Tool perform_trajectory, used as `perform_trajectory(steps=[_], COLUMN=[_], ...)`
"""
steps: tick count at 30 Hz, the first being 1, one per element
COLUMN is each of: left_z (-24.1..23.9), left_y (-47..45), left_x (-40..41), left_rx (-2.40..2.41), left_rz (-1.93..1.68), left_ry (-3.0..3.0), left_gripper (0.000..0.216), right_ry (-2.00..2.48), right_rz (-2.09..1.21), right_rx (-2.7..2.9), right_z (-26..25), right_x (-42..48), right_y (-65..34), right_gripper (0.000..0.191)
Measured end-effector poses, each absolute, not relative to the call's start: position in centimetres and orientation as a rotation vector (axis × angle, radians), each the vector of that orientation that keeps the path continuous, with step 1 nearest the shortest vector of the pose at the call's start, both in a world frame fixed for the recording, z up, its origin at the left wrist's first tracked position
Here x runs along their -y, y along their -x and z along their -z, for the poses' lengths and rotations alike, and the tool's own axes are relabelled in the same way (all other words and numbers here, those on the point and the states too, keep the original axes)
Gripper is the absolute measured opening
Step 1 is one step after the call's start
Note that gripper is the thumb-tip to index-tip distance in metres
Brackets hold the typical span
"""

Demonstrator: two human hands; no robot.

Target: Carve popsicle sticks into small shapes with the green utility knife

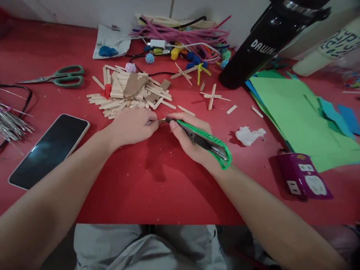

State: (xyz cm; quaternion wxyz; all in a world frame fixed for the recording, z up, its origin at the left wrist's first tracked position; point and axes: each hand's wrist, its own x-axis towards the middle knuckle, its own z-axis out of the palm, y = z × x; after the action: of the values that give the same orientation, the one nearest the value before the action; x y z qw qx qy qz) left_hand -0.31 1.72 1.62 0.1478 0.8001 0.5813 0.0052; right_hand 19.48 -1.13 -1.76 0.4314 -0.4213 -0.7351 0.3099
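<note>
My right hand [195, 134] is closed round a green and black utility knife [203, 137]. Its front end points left, toward my left hand [134, 125]. The fingers of my left hand are pinched together, and what they hold is mostly hidden. A small light-brown tip shows between the two hands, but I cannot tell whether it is wood or blade. Just behind my left hand lies a loose pile of wooden craft sticks [117, 104] with brown cardboard scraps on it. Crossed sticks [212, 97] and short cut pieces [231, 109] lie beyond my right hand.
Green-handled scissors [68, 76], a phone [51, 150] and a bundle of wires [2, 116] lie left. Pink pipe cleaners [187, 34] are at the back. A black bottle [267, 38], green paper [304, 115], crumpled tissue [249, 135] and a purple socket block [303, 176] stand or lie right.
</note>
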Motion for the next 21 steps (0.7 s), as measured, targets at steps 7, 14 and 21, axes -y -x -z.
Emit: perform_trajectory(steps=[7, 14, 21], left_z=[-1.7, -1.6, -1.7], left_y=[0.3, 0.3, 0.3], left_x=[-1.7, -1.8, -1.9], left_rx=[-1.662, -1.663, -1.652], left_rz=[-0.012, 0.0, -0.02], left_ry=[-2.284, -2.279, -2.277], left_gripper=[0.038, 0.043, 0.042], right_ry=[1.09, 1.198, 1.199], right_rz=[-0.809, -0.75, -0.763], right_rx=[1.758, 1.814, 1.807], right_z=[2.1, 0.9, 0.8], right_x=[1.2, 1.3, 1.3], right_y=[-19.5, -19.6, -19.4], right_gripper=[0.032, 0.031, 0.036])
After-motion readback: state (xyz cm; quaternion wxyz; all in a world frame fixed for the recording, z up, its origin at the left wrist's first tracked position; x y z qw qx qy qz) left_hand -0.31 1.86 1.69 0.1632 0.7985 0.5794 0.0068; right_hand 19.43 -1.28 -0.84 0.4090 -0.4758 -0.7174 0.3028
